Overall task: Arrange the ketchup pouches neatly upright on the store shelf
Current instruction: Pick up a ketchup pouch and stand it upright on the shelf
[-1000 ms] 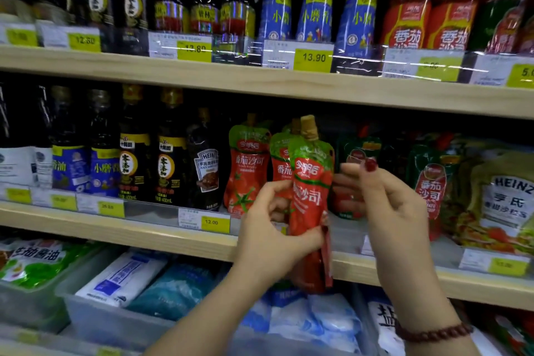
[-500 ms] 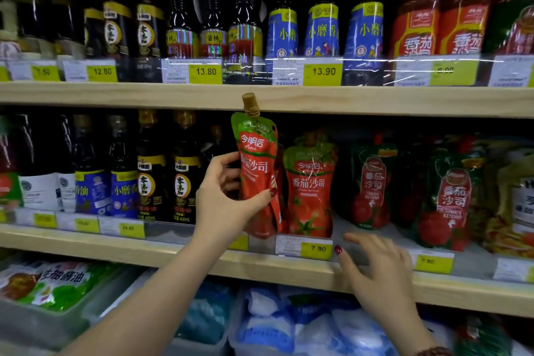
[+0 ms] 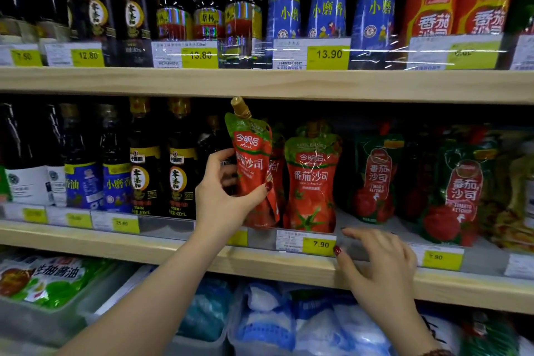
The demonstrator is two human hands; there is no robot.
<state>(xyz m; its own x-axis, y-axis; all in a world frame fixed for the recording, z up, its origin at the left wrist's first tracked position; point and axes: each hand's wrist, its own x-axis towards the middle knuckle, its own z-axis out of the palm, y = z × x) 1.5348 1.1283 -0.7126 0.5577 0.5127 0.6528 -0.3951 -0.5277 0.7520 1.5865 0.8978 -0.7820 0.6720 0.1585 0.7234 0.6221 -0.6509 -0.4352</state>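
My left hand (image 3: 222, 196) grips a red and green ketchup pouch (image 3: 254, 165) with a gold cap, upright and a little tilted, at the front of the middle shelf (image 3: 173, 251). To its right stands a matching pouch (image 3: 312, 185), and another is partly hidden between the two. Darker green ketchup pouches (image 3: 375, 179) (image 3: 459, 196) stand further right. My right hand (image 3: 375, 266) rests on the shelf's front edge below the standing pouch, fingers spread and holding nothing.
Dark sauce bottles (image 3: 144, 170) fill the middle shelf left of the pouches. The upper shelf (image 3: 260, 82) carries bottles and hangs just above the held pouch's cap. Yellow price tags (image 3: 319, 244) line the rail. Bins of bagged goods (image 3: 260, 318) sit below.
A second ago both hands held the pouch low in front of the shelf. My left hand lifted it up onto the middle shelf, while my right hand let go and dropped to the shelf edge.
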